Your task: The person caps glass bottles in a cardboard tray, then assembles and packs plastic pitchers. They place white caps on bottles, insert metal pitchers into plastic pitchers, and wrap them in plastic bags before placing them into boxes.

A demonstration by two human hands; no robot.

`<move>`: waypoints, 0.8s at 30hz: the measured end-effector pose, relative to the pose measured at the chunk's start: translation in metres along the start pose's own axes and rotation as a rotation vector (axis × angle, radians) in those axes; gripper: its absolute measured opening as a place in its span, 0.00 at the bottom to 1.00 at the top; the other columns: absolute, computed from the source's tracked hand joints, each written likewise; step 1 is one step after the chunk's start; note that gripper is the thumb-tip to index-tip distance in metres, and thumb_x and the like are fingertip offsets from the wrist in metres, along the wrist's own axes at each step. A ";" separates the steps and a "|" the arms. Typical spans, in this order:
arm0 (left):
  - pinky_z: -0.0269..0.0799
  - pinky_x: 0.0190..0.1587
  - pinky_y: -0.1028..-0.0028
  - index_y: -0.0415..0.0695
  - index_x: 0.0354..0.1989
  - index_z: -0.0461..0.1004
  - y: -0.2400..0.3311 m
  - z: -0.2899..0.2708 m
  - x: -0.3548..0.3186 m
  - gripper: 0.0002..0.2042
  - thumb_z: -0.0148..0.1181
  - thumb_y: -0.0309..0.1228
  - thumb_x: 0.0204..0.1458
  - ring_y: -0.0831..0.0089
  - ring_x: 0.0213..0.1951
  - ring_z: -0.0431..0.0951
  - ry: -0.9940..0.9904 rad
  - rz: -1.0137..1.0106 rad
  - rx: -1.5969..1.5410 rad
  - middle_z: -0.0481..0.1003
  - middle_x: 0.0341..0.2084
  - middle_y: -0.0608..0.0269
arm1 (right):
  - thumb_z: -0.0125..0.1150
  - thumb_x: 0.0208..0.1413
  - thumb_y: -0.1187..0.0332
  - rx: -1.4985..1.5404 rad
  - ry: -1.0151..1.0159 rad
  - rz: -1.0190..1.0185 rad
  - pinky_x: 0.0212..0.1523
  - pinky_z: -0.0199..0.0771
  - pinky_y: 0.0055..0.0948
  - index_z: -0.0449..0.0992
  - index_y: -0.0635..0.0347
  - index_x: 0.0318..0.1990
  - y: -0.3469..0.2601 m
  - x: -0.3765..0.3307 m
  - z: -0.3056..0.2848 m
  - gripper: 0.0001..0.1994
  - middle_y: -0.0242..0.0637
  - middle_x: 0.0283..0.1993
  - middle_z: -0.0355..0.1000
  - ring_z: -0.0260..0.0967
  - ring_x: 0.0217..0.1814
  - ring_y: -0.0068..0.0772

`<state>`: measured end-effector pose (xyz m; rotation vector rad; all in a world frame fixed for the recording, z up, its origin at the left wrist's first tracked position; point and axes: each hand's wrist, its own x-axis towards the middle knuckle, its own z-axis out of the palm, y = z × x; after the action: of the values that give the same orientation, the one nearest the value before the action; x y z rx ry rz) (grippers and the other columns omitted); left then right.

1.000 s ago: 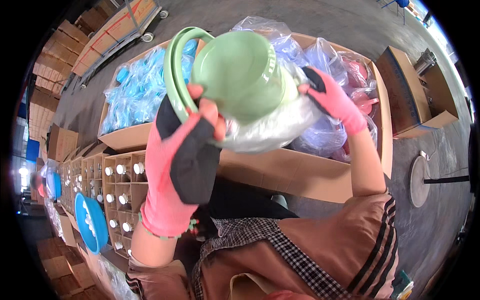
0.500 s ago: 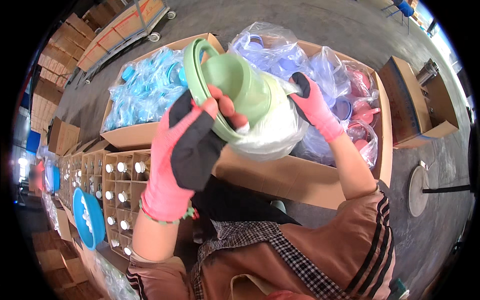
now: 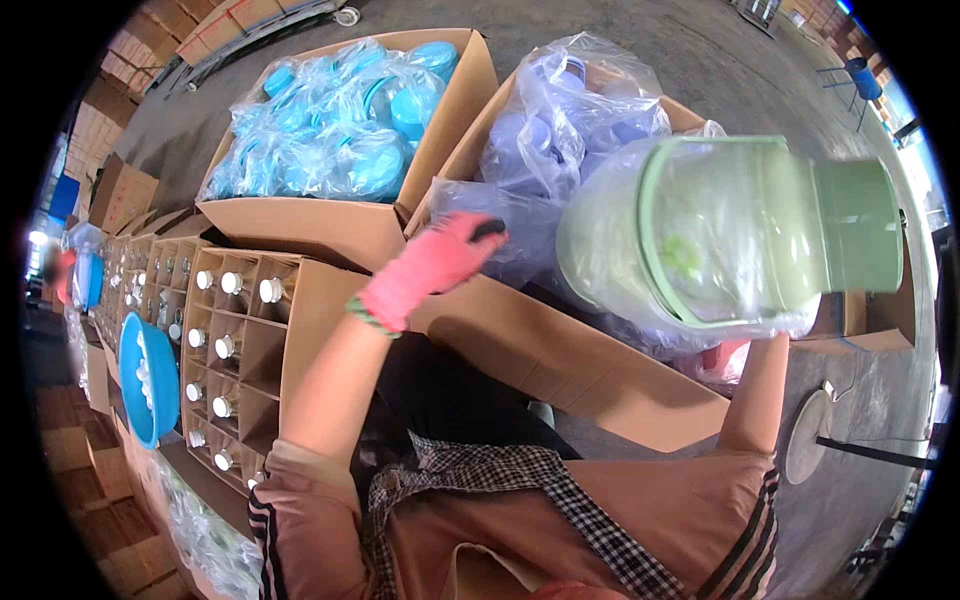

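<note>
A pale green lidded container (image 3: 730,230) wrapped in a clear plastic bag is raised at the right, lying on its side. My right hand (image 3: 725,357), in a pink glove, grips it from below and is mostly hidden by the bag. Gloved pink with black fingertips, my left hand (image 3: 432,265) is off the container, fingers stretched out and empty. It hovers at the near wall of a cardboard box (image 3: 560,350), touching or close to the bagged purple containers (image 3: 560,130) inside.
A second cardboard box (image 3: 330,230) at the back left holds bagged blue containers (image 3: 350,120). A divided carton (image 3: 240,340) of white-capped bottles stands to my left, with a blue basin (image 3: 150,385) beside it. A round white disc (image 3: 805,450) lies on the floor at right.
The green container has swung from the centre to the right. My left hand has let go of it and dropped toward the box; only my right hand carries it now.
</note>
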<state>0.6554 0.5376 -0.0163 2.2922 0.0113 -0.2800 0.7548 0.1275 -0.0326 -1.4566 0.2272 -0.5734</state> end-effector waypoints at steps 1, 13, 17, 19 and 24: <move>0.65 0.32 0.72 0.39 0.36 0.71 -0.020 0.018 0.015 0.12 0.50 0.33 0.48 0.74 0.27 0.71 -0.079 0.123 0.137 0.71 0.23 0.60 | 0.56 0.45 0.73 -0.014 0.010 0.006 0.41 0.66 0.26 0.67 0.68 0.41 0.001 -0.003 -0.004 0.15 0.37 0.38 0.68 0.65 0.40 0.28; 0.53 0.55 0.59 0.53 0.54 0.59 -0.109 0.217 0.117 0.23 0.45 0.36 0.45 0.53 0.57 0.51 -0.491 0.171 0.577 0.51 0.57 0.52 | 0.54 0.47 0.72 -0.160 0.138 0.061 0.39 0.67 0.26 0.67 0.67 0.41 0.003 -0.052 -0.091 0.13 0.37 0.38 0.68 0.65 0.40 0.28; 0.46 0.56 0.53 0.55 0.56 0.56 -0.111 0.244 0.136 0.25 0.45 0.36 0.46 0.51 0.59 0.45 -0.459 0.319 0.659 0.47 0.59 0.56 | 0.54 0.47 0.72 -0.183 0.119 0.085 0.38 0.67 0.26 0.67 0.67 0.41 0.012 -0.066 -0.096 0.13 0.36 0.38 0.68 0.65 0.40 0.28; 0.44 0.56 0.51 0.55 0.56 0.56 -0.096 0.234 0.125 0.25 0.44 0.36 0.46 0.50 0.59 0.45 -0.430 0.443 0.887 0.47 0.59 0.57 | 0.53 0.47 0.72 -0.197 0.128 0.079 0.38 0.67 0.26 0.67 0.67 0.41 0.013 -0.067 -0.102 0.13 0.36 0.38 0.68 0.65 0.40 0.28; 0.39 0.56 0.47 0.55 0.57 0.55 -0.082 0.162 0.091 0.24 0.43 0.37 0.47 0.48 0.59 0.44 -0.293 0.572 1.479 0.48 0.58 0.60 | 0.52 0.48 0.71 -0.236 0.030 0.024 0.37 0.67 0.26 0.67 0.66 0.41 0.014 -0.052 -0.080 0.12 0.36 0.37 0.68 0.65 0.40 0.28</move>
<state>0.7036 0.4661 -0.2000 3.4463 -1.3898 -0.3724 0.6756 0.0836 -0.0665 -1.6719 0.3454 -0.5635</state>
